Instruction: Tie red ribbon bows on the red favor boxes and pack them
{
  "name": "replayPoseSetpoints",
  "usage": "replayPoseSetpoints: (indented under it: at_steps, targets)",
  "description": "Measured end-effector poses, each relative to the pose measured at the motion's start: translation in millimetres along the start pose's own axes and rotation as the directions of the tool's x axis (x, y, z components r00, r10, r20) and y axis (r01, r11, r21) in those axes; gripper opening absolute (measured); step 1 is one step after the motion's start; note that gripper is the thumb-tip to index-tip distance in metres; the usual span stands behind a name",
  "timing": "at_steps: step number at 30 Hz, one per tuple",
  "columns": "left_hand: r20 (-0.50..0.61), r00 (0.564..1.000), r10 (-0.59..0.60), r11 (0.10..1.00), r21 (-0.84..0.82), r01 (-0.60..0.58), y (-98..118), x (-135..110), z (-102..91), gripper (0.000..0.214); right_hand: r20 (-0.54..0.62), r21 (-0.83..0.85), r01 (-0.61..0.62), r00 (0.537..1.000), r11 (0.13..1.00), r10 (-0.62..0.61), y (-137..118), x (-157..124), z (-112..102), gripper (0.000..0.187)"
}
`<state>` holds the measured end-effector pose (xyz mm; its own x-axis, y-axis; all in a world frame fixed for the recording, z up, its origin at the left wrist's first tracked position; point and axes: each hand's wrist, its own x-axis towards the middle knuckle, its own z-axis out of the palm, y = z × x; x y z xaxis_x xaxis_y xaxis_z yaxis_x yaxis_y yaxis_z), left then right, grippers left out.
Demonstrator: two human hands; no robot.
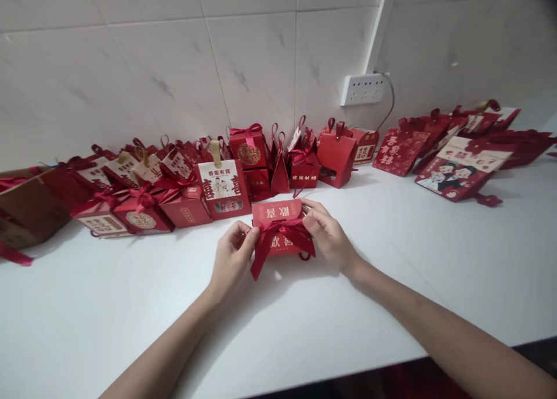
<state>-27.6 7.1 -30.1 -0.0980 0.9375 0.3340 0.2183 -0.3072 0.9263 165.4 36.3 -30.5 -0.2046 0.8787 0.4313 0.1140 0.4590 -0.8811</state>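
A small red gift box (277, 212) with white characters is between my hands, over the middle of the white table. A dark red ribbon (282, 229) is tied in a bow across it, one tail hanging toward me at the lower left. My left hand (235, 251) grips the left side, thumb and bent fingers at the ribbon's edge. On the right side, my right hand (328, 234) holds the box, thumb near the bow and fingers behind. The undersides of the fingers are partly hidden.
Red gift boxes (187, 206) with ribbons line the wall on the left and centre. More boxes (465, 167) lean together at right. A brown cardboard box (30, 207) stands far left. A white power socket (364, 90) with a cable is on the tiled wall.
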Motion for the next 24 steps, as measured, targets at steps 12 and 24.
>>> replayPoseSetpoints:
  at_steps: [12,24]
  targets:
    - [-0.026,0.996,0.088,0.995,-0.048,-0.089,1,-1,-1.3,0.032,0.004,0.259,-0.074,0.997,0.963,0.075,3,1,-1,0.022]
    - [-0.079,0.987,-0.137,0.979,-0.161,0.123,-14,9,1.3,0.035,-0.267,-0.04,0.062,0.961,0.997,-0.07,-9,-7,-7,0.016]
